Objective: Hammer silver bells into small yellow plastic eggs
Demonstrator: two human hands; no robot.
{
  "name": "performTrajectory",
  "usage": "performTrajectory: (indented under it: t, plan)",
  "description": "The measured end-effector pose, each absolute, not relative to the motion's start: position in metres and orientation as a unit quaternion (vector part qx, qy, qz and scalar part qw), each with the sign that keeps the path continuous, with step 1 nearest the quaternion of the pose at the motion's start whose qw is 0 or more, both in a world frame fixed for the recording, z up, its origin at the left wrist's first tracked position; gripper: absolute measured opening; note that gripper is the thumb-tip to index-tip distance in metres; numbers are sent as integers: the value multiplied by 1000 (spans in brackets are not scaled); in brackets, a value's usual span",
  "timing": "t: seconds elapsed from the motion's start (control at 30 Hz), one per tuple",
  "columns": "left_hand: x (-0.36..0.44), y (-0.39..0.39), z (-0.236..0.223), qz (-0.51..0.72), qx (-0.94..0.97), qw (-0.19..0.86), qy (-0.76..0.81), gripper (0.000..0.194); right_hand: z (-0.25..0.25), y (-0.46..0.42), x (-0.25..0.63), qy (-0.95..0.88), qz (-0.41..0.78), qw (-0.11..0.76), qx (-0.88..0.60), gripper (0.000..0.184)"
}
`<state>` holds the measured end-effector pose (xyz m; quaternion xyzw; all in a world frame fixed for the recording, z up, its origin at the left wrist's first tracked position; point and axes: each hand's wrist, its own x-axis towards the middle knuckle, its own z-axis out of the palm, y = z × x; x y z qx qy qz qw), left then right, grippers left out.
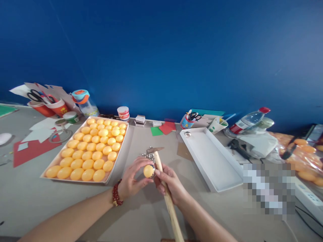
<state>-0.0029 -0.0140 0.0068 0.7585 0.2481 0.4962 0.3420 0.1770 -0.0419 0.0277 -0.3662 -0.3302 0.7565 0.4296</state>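
Between the thumb and fingers of my left hand (135,174) is an orange ping-pong ball (148,171). A small shiny metal piece (153,170) sits against the ball's right side; its exact shape is too small to tell. My right hand (170,183) is closed around the wooden handle of a hammer (169,205), its head upward and away from me. The right thumb tip reaches the metal piece. Just beyond my hands lies a small pile of silvery metal pieces (148,155), partly hidden by the left fingers and the hammer head.
At left, a shallow box (108,181) holds rows of orange balls. A long white tray (214,161) at right has a small metal piece in its far corner. Cups, a drink bottle (248,121), coloured paper and a bag of balls (302,158) line the blue wall.
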Motion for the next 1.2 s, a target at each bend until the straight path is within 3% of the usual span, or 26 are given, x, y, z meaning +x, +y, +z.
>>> performTrajectory:
  t: [0.5, 1.0, 1.2]
  plan:
    - [-1, -13, 10, 491, 757, 351, 249, 46, 26, -41, 178, -325, 772, 419, -351, 35]
    - [-3, -12, 11, 479, 768, 330, 268, 41, 32, -43, 175, -320, 744, 443, -384, 49]
    - [-3, -13, 11, 464, 762, 358, 275, 39, 31, -43, 175, -325, 732, 449, -395, 45]
